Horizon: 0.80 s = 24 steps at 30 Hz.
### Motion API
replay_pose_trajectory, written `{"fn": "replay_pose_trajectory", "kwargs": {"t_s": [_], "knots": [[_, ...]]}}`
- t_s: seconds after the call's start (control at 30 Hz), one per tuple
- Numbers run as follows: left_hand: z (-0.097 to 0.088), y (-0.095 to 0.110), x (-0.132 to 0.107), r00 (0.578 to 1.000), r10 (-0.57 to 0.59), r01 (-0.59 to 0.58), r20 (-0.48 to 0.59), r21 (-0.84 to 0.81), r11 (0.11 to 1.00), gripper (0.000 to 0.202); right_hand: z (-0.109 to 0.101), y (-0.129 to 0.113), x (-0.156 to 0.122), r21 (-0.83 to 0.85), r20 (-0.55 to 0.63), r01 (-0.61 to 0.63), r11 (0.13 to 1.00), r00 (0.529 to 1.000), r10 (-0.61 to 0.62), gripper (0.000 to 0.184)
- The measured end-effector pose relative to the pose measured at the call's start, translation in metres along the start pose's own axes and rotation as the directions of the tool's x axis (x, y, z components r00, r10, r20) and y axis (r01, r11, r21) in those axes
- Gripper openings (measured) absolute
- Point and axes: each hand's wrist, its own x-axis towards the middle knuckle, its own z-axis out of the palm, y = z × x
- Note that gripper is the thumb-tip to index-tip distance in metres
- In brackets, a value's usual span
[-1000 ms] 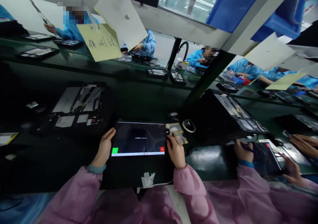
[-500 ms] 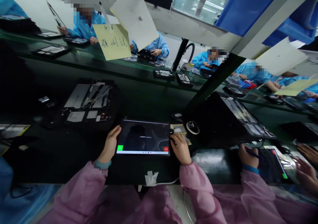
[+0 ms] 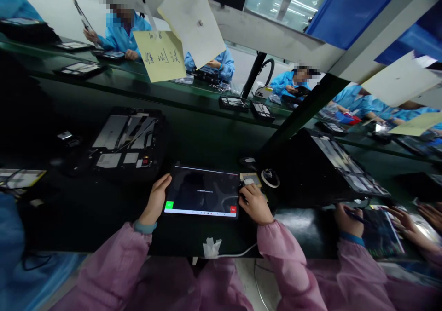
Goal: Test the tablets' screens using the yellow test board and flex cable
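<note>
A tablet [image 3: 203,182] with a lit dark screen lies tilted slightly in front of me. Its screen has a line of small white text, a green box at lower left, a red box at lower right and a pale bar along the bottom. My left hand [image 3: 157,200] is closed round the tablet's left edge, thumb at the upper corner. At the right edge is my right hand [image 3: 255,203], fingers curled together against the side; a small dark piece shows at the fingertips, too hidden to name. Just beyond it lie a yellow-edged card [image 3: 250,179] and a round white-rimmed object [image 3: 270,178].
Stacks of opened tablet bodies stand at left [image 3: 120,141] and right [image 3: 340,164]. A computer mouse [image 3: 248,163] sits behind the tablet. White tape [image 3: 212,247] holds a cable at the bench edge. A co-worker's hand [image 3: 350,221] holds a pen over another tablet [image 3: 378,233].
My view has shifted slightly, moving the scene a little right. My right-hand fingers have curled in closer at the tablet's right edge. The neighbour's tablet screen now shows green marks along its bottom.
</note>
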Motion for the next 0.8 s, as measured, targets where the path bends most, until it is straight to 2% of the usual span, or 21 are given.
{"fn": "replay_pose_trajectory", "kwargs": {"t_s": [0.07, 0.13, 0.2, 0.3, 0.43, 0.47, 0.53, 0.63, 0.8], "knots": [[0.001, 0.001, 0.000, 1.000, 0.000, 0.000, 0.006, -0.004, 1.000, 0.038, -0.007, 0.011, -0.003, -0.052, 0.037, 0.031, 0.998, 0.999, -0.029, 0.015], [0.003, 0.001, 0.000, 1.000, 0.004, -0.004, 0.005, -0.011, 1.000, 0.040, -0.017, 0.015, -0.010, -0.095, 0.018, 0.014, 0.995, 1.000, -0.012, 0.015], [0.004, 0.001, 0.000, 1.000, 0.009, -0.009, 0.002, -0.016, 1.000, 0.041, -0.025, 0.003, -0.018, -0.090, -0.055, -0.030, 0.995, 0.998, 0.025, 0.014], [0.005, 0.000, 0.000, 1.000, 0.023, -0.023, -0.003, -0.013, 1.000, 0.041, -0.023, -0.052, -0.022, 0.028, -0.174, -0.013, 1.000, 0.985, 0.018, 0.023], [0.006, 0.003, -0.002, 0.998, 0.066, -0.065, -0.024, 0.023, 0.998, 0.035, 0.009, -0.150, -0.001, 0.198, -0.128, 0.225, 0.954, 0.971, -0.202, 0.040], [0.006, 0.005, -0.004, 0.997, 0.076, -0.075, -0.027, 0.035, 0.997, 0.033, 0.019, -0.168, 0.008, 0.205, -0.126, 0.257, 0.945, 0.964, -0.235, 0.045], [0.007, 0.009, -0.007, 0.996, 0.088, -0.087, -0.020, 0.054, 0.995, 0.029, 0.033, -0.191, 0.023, 0.204, -0.140, 0.248, 0.947, 0.965, -0.223, 0.048], [0.007, 0.013, -0.010, 0.996, 0.084, -0.084, -0.002, 0.065, 0.994, 0.025, 0.038, -0.199, 0.029, 0.226, -0.173, 0.203, 0.953, 0.971, -0.166, 0.044], [0.007, 0.014, -0.011, 0.999, 0.052, -0.052, 0.000, 0.053, 0.997, 0.025, 0.033, -0.196, -0.003, 0.355, -0.224, 0.083, 0.931, 0.975, -0.001, 0.038]]}}
